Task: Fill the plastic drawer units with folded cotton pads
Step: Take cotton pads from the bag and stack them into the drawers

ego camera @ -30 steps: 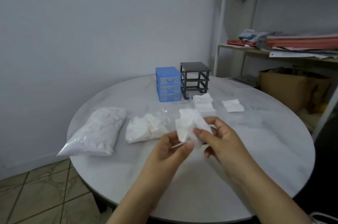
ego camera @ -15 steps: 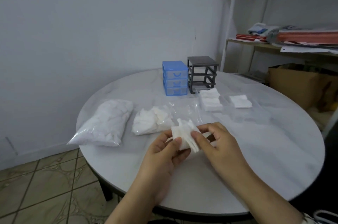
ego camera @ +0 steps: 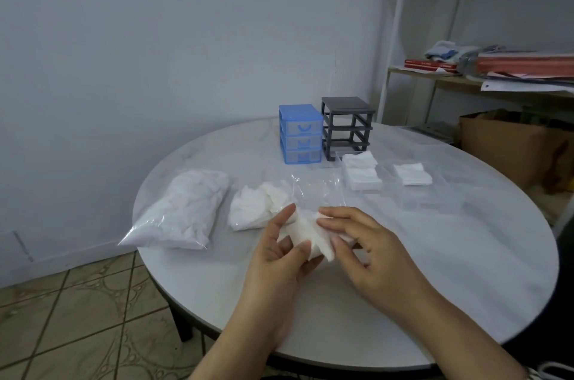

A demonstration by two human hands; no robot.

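Observation:
A crumpled white cotton pad (ego camera: 306, 232) is held between both hands above the round white table (ego camera: 466, 271). My left hand (ego camera: 279, 258) cradles it from below with thumb and fingers curled around it. My right hand (ego camera: 363, 240) pinches its right side. At the table's far side stand a blue drawer unit (ego camera: 300, 134) with three closed drawers and a dark grey frame (ego camera: 346, 126) with no drawers in it. A clear drawer (ego camera: 362, 174) in front of the grey frame holds folded pads, and a smaller stack of folded pads (ego camera: 412, 174) lies to its right.
A full plastic bag of pads (ego camera: 183, 209) lies at the table's left edge. An opened bag of loose pads (ego camera: 264, 205) lies beside it. White shelving with papers (ego camera: 512, 69) and a cardboard box (ego camera: 512, 143) stand at the right. Tiled floor lies below left.
Both hands have lowered the pad toward the table and bunched it between them. The camera has shifted, so the table objects appear farther right.

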